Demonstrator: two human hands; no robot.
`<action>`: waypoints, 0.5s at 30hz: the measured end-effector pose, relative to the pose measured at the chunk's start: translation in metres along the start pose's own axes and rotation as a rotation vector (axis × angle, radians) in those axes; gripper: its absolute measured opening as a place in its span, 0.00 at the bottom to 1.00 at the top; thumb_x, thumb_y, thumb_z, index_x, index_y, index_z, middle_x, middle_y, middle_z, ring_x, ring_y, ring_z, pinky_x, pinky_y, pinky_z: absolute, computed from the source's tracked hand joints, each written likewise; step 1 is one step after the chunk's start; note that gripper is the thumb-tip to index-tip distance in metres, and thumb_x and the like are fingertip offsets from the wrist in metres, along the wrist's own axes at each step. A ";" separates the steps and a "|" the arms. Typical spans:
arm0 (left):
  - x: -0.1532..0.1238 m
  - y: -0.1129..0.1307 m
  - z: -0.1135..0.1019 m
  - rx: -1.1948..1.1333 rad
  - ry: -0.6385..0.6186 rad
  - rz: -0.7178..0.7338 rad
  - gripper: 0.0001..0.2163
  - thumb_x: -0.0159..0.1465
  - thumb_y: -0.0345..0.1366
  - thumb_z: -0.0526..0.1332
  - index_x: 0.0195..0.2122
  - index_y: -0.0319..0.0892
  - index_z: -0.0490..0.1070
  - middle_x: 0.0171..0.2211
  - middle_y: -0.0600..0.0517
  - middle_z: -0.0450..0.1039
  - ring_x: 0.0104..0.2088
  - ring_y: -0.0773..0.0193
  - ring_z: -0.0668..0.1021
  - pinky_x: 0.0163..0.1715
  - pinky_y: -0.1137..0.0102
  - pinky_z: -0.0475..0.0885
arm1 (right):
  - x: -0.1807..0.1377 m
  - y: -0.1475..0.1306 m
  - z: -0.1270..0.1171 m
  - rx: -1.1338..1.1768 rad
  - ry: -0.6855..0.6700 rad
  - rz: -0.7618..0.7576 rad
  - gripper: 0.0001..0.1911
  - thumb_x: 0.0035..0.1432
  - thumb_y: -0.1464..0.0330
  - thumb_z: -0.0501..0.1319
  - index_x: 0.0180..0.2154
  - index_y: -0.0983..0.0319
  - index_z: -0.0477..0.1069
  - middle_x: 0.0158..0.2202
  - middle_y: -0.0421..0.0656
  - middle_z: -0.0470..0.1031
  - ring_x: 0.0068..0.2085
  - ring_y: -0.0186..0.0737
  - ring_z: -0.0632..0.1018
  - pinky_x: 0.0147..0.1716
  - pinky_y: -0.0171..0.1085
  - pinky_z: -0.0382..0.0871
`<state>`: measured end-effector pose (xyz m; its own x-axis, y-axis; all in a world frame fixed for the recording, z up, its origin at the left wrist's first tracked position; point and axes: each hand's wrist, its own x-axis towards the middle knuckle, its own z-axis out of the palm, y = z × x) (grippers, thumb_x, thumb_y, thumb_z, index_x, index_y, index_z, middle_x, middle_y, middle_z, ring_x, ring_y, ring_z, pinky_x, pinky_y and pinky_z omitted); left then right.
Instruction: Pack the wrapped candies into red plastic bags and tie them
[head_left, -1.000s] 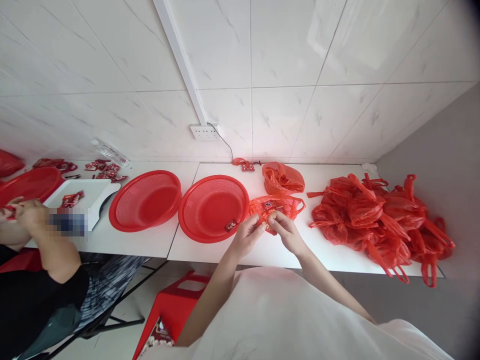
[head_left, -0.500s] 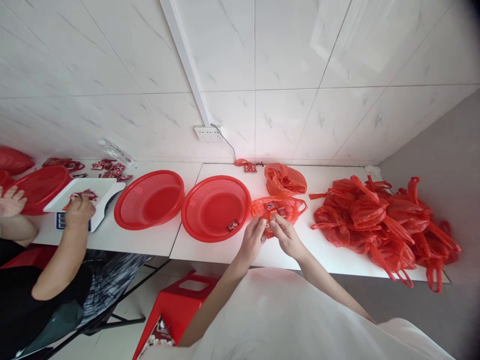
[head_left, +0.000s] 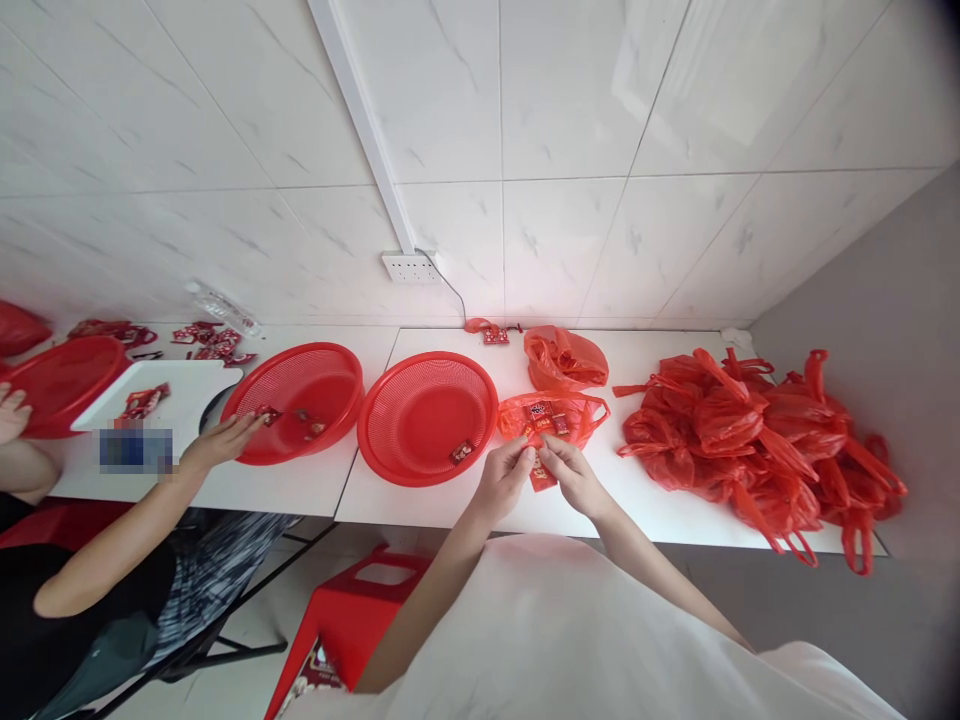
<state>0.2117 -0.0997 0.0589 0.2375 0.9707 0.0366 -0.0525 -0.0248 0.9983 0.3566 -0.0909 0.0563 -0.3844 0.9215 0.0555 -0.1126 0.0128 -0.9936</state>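
Observation:
My left hand (head_left: 501, 478) and my right hand (head_left: 574, 474) meet at the near side of an open red plastic bag (head_left: 594, 408), thumbs and fingers pinched. Between them is a flat red packet (head_left: 543, 474) with pale gold print, its lower end showing below my fingertips. Its top, and whether my fingers also grip the bag's edge, are hidden. Inside the bag lie several small wrapped snack packets (head_left: 559, 424). Left of my hands stands a red mesh basket (head_left: 429, 370) with one small wrapped packet (head_left: 461, 452) in it.
Filled, tied red bags (head_left: 712, 425) are heaped at right; another red bag (head_left: 564, 358) lies behind. At left, a co-worker's hand (head_left: 229, 440) is over a second red basket (head_left: 330, 360), beside a white scale tray (head_left: 184, 375). A red stool (head_left: 352, 620) stands below the table.
The flat red packet shows more below my fingers; my hands stay almost in place. The co-worker's hand has moved from the scale to the second basket, where small packets now show.

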 end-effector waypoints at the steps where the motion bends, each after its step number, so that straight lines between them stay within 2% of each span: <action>1: -0.001 0.001 0.002 -0.015 -0.003 -0.013 0.18 0.65 0.49 0.55 0.24 0.43 0.55 0.22 0.59 0.51 0.22 0.71 0.56 0.22 0.72 0.52 | -0.001 0.000 0.000 -0.005 0.003 -0.009 0.22 0.64 0.51 0.53 0.26 0.60 0.56 0.24 0.36 0.54 0.26 0.33 0.58 0.27 0.34 0.56; 5: -0.002 0.003 0.007 -0.084 -0.020 -0.080 0.17 0.62 0.50 0.60 0.28 0.42 0.60 0.22 0.59 0.54 0.22 0.71 0.58 0.22 0.73 0.53 | -0.002 0.000 -0.002 -0.062 0.089 -0.059 0.22 0.63 0.50 0.53 0.27 0.59 0.57 0.25 0.37 0.57 0.27 0.34 0.60 0.28 0.35 0.58; 9: -0.002 0.006 0.009 -0.159 -0.035 -0.103 0.16 0.61 0.48 0.62 0.29 0.42 0.60 0.22 0.59 0.58 0.21 0.74 0.59 0.21 0.75 0.54 | 0.000 0.000 -0.005 -0.103 0.189 -0.065 0.23 0.63 0.51 0.54 0.25 0.59 0.55 0.23 0.36 0.55 0.26 0.34 0.58 0.26 0.35 0.56; 12: -0.002 0.009 0.008 -0.205 -0.052 -0.130 0.14 0.63 0.47 0.59 0.32 0.41 0.62 0.24 0.57 0.64 0.19 0.76 0.58 0.19 0.76 0.54 | 0.003 -0.002 -0.009 -0.066 0.103 -0.049 0.23 0.64 0.52 0.53 0.23 0.59 0.55 0.23 0.36 0.56 0.26 0.34 0.60 0.26 0.35 0.56; 15: -0.003 0.012 0.005 -0.176 -0.107 -0.129 0.15 0.63 0.47 0.59 0.31 0.40 0.64 0.25 0.57 0.64 0.19 0.76 0.58 0.19 0.75 0.55 | 0.003 -0.006 -0.012 -0.072 0.021 -0.038 0.22 0.64 0.53 0.53 0.24 0.60 0.58 0.23 0.37 0.58 0.26 0.34 0.61 0.27 0.35 0.57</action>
<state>0.2152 -0.1037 0.0708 0.3537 0.9322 -0.0772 -0.1808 0.1492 0.9721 0.3673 -0.0829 0.0611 -0.3614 0.9279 0.0915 -0.0596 0.0749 -0.9954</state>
